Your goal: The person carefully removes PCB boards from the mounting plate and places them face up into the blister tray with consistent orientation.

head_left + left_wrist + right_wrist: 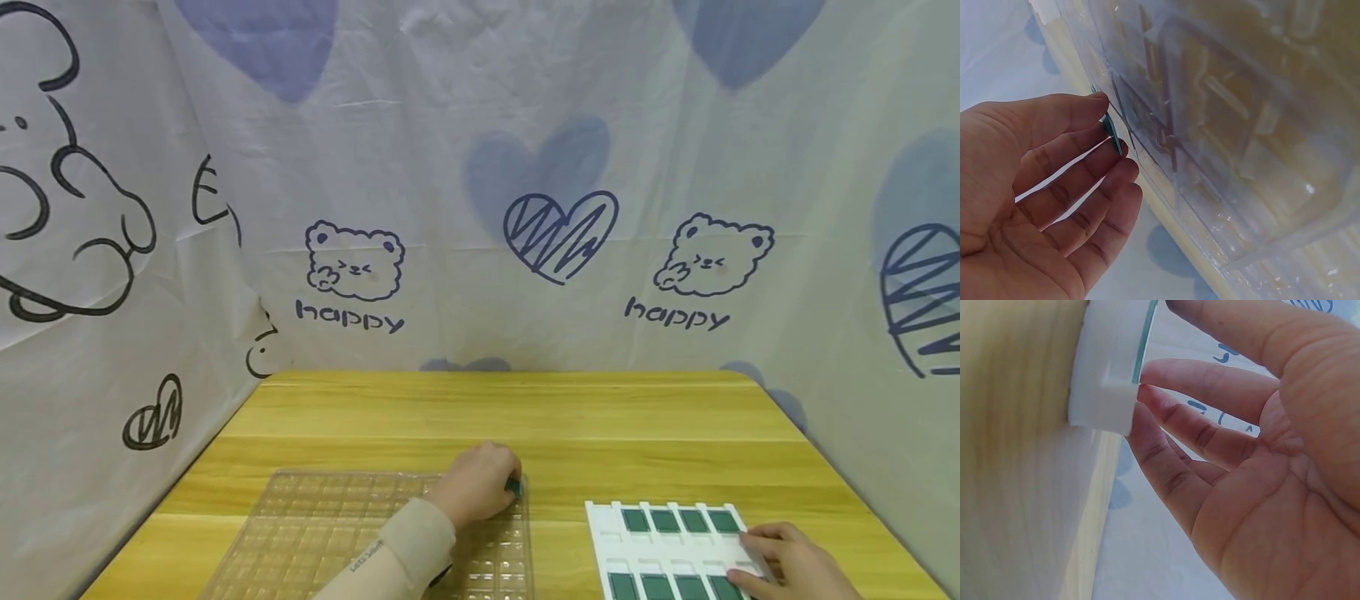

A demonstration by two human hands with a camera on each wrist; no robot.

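A thin dark green tile [513, 486] is pinched between thumb and fingers of my left hand [480, 483]. This hand is over the far right corner of a clear plastic tray [337, 521] divided into small compartments. In the left wrist view the tile [1113, 134] appears edge-on beside the tray wall [1166, 144]. On the right, a white rack [600, 533] carries two visible rows of green tiles [665, 521]. My right hand [795, 562] touches its right edge, fingers loosely extended. The right wrist view shows fingertips against the white side of the rack [1107, 394], below a green tile edge [1145, 344].
Both the tray and the rack lie on a yellow wood-grain table [585, 450], with a gap between them. A white printed cloth [450, 167] with hearts and bears hangs behind the table and along its sides. My left forearm crosses over the clear tray.
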